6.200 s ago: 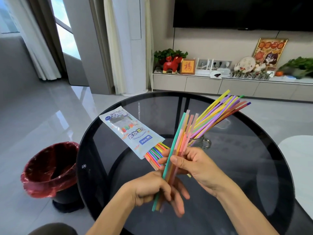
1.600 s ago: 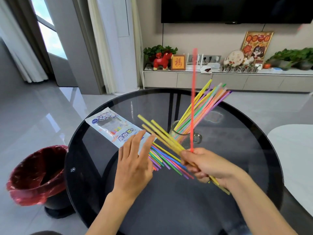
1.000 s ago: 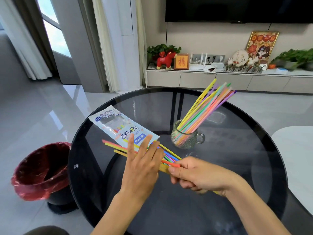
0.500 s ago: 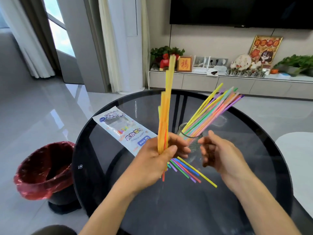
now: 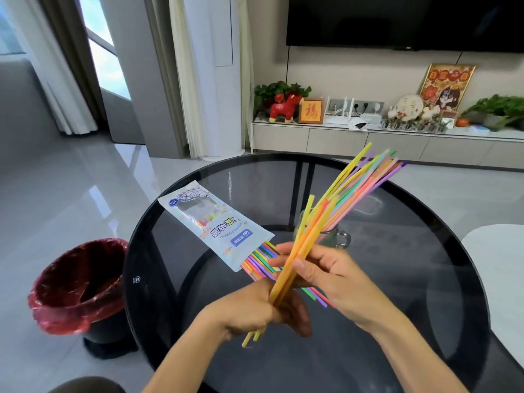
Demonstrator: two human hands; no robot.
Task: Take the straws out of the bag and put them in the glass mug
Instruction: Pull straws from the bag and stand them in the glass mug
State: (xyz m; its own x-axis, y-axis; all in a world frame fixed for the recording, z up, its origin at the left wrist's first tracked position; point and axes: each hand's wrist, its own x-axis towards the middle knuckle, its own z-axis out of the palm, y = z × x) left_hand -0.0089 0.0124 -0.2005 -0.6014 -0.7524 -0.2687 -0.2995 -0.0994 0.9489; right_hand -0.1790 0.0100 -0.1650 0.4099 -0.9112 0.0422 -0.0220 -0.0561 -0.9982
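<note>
**Both hands on a yellow-orange bundle above the round table**

A small bundle of yellow and orange straws [image 5: 295, 259] is held over the dark glass table [image 5: 411, 321], tilted so its upper ends lean toward 1 o'clock and its lower ends stick out below the hands toward 7 o'clock. The left hand [image 5: 255, 310] is closed around the lower part of the bundle, fingers wrapped about it. The right hand [image 5: 329, 276] pinches the same bundle higher up, thumb on the near side and fingers behind.

The glass mug [image 5: 334, 239] stands on the table at about 1 o'clock from the hands, partly hidden by the bundle; its handle points right. A fan of many-coloured straws in the mug [image 5: 365, 182] leans out toward 1 o'clock, well above the rim. The tips of the held bundle appear to reach the mug's mouth, though whether they are inside it is hard to make out.

The bag [image 5: 212, 222] lies flat on the table at 11 o'clock from the hands, its open end facing them. More loose straws [image 5: 261, 259] spill from that opening and run under the hands toward 4 o'clock.

On the floor at 9 o'clock, beside the table edge, stands a bin with a red liner [image 5: 76, 287].
</note>
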